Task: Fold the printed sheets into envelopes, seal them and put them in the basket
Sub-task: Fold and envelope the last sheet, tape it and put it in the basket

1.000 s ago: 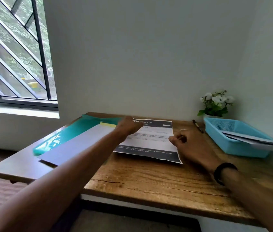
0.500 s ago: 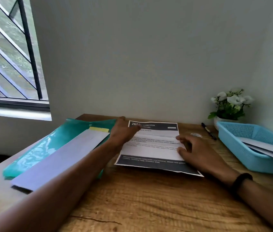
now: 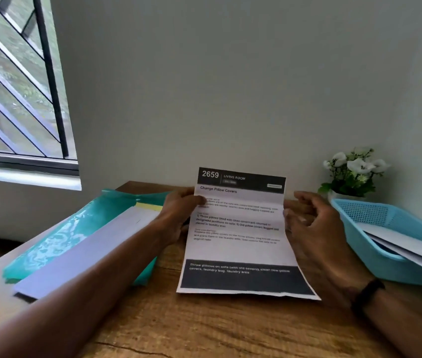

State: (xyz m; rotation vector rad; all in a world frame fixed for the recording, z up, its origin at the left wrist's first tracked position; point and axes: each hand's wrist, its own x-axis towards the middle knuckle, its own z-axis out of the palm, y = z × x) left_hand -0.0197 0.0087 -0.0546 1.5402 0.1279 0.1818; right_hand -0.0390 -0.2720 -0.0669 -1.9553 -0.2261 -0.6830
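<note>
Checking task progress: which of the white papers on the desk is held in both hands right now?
The printed sheet headed "2659 Living Room", pinched at its side edges by the left hand and right hand.

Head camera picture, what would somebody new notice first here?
The printed sheet, headed "2659 Living Room", held up at centre over the wooden desk, the left hand gripping its left edge and the right hand at its right edge. Next, the blue basket with papers at right, and the shiny green folder at left.

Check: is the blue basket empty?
No, the blue basket already holds white papers lying against its right side.
</note>
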